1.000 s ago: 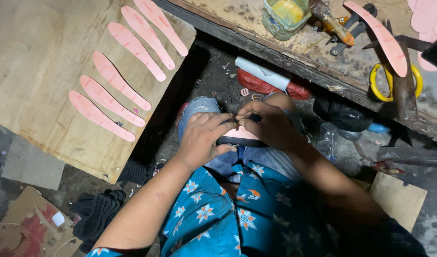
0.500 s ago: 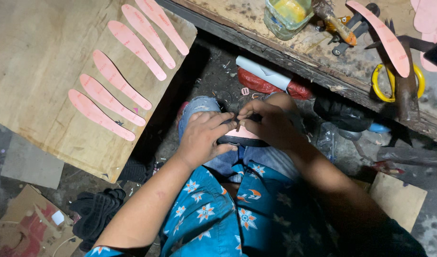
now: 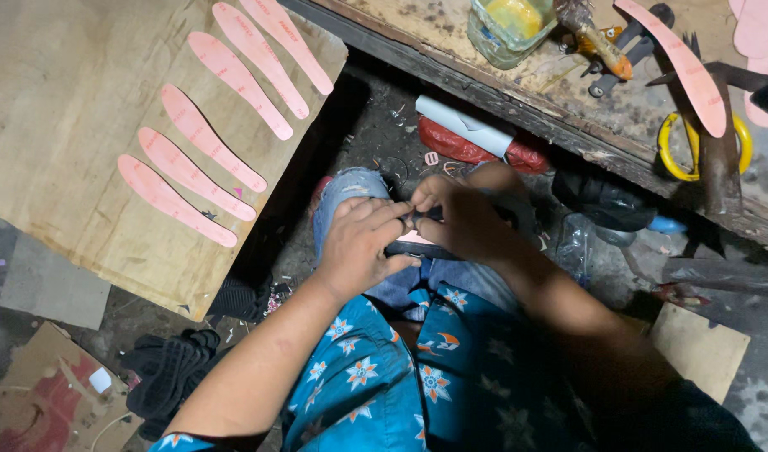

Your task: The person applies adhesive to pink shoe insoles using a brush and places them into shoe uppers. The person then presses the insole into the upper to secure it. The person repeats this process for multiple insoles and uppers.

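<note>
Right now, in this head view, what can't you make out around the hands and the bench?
- The piece on the lap: left hand and right hand cover it; only a pink and dark edge shows.
- What the fingertips pinch: too small and dark.
- The glass jar: cut off by the top edge.
- The pink pieces at upper right: cut off by the frame corner.
- The floor under the bench: in shadow.

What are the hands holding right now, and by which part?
Both hands, left hand and right hand, pinch a flat pink strip with a dark edge on the lap, gripping its middle; the exact hold is hidden by fingers.
</note>
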